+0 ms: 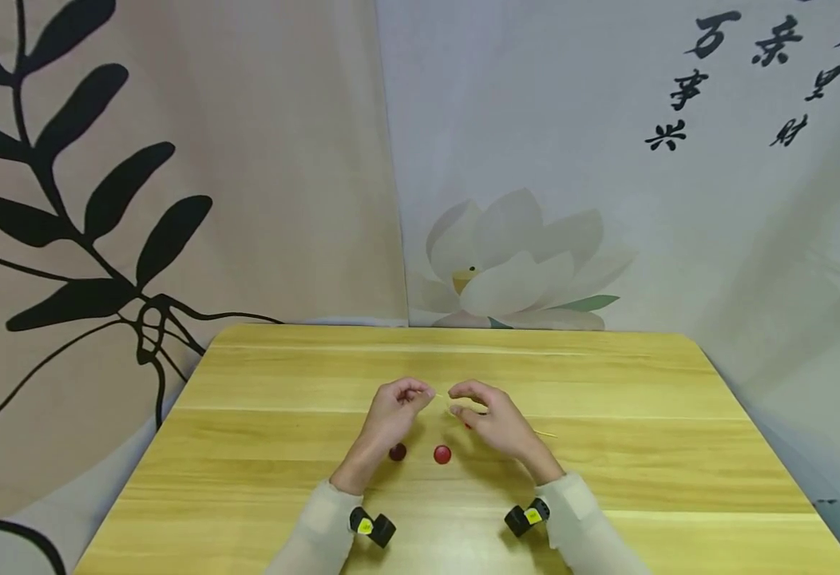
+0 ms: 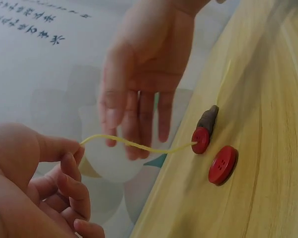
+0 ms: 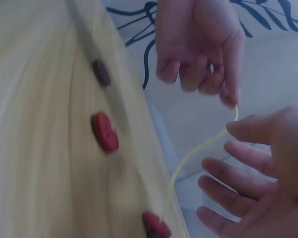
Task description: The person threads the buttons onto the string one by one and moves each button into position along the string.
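Observation:
Pinched at its end by the left hand (image 1: 400, 411) is a thin yellow string (image 2: 139, 145). It runs to a small red button (image 2: 200, 141) on the table, beside a brown piece (image 2: 207, 122), and more string shows past that piece. The right hand (image 1: 495, 419) is spread near the string, fingers apart and relaxed; in the right wrist view its thumb is close to the string, and whether it touches cannot be told. A larger red button (image 1: 442, 454) lies between the forearms. Close by the left wrist is a dark brown bead-like piece (image 1: 398, 452).
The wooden table (image 1: 247, 479) reaches to a printed cloth backdrop (image 1: 305, 160) with dark leaves, a pale flower and writing. A string end (image 1: 545, 434) shows on the table right of the right wrist.

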Tool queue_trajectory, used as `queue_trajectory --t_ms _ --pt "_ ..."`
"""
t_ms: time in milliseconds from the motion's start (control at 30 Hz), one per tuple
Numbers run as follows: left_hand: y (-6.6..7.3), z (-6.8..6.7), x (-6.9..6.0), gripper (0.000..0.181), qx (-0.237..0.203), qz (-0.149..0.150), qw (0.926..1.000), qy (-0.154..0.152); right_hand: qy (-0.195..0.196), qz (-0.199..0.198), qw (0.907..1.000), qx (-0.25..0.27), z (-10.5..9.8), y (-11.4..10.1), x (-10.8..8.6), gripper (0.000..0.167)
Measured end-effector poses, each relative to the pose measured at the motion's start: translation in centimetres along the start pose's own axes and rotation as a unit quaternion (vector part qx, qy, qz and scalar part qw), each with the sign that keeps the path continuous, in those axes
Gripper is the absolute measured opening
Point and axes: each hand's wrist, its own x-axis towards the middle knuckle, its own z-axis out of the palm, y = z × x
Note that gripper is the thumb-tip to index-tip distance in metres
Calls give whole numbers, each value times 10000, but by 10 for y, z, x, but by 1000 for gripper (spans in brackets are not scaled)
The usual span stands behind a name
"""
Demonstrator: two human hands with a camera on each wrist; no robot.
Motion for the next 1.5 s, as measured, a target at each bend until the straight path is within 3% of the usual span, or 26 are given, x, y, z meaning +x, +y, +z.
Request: queue_trajectory --t_ms 267,567,1033,1300,1500 --pt "-1 -1 0 14 -76 6 10000 -58 -79 -21 9997 220 8 -9 7 23" --pt "-2 -3 -1 14 -46 5 10000 -67 -148 9 9999 -55 12 -12 10 19" --pt "-7 -6 0 13 42 -16 9999 -105 112 189 9997 87 14 -14 14 15" --pt "-10 -11 1 18 97 -81 9991 -405 211 186 9994 178 18 -11 18 14" --pt "-18 -29 2 18 539 -117 9943 -913 -109 197 9997 128 23 -10 21 12"
